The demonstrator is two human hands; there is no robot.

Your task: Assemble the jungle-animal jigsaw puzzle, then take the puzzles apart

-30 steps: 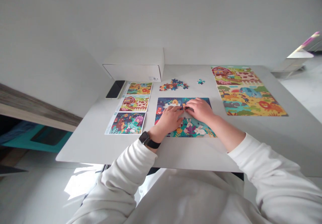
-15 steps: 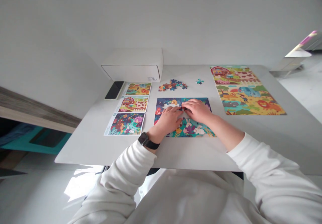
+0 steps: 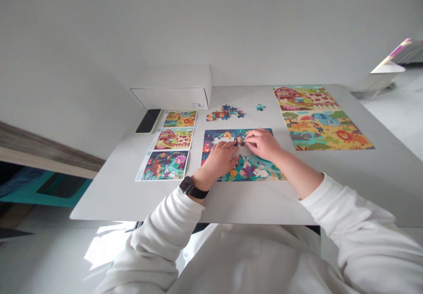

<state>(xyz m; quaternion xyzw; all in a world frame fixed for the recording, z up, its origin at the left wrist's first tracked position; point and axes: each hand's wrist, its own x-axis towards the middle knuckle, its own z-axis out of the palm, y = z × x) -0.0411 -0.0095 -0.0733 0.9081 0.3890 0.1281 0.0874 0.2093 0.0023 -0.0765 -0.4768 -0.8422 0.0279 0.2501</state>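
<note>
A partly filled jigsaw puzzle with rabbits, plants and a dark blue upper edge lies flat before me. Its upper middle has a pale gap where no pieces sit. My left hand, with a black watch on the wrist, rests over the puzzle's left half, fingers stretched out flat. From the right, my right hand reaches over the upper part, its thumb and fingers closed at the edge of a small puzzle piece beside the gap. The fingers partly cover this piece.
Loose puzzle pieces lie in a pile behind the puzzle, and a teal piece lies apart. Picture cards and a phone are at left, before a white box. Two finished puzzles lie at right.
My right hand has drawn slightly right, uncovering more of the puzzle piece by its fingertips. My left hand stays over the puzzle. The view has shifted a little.
</note>
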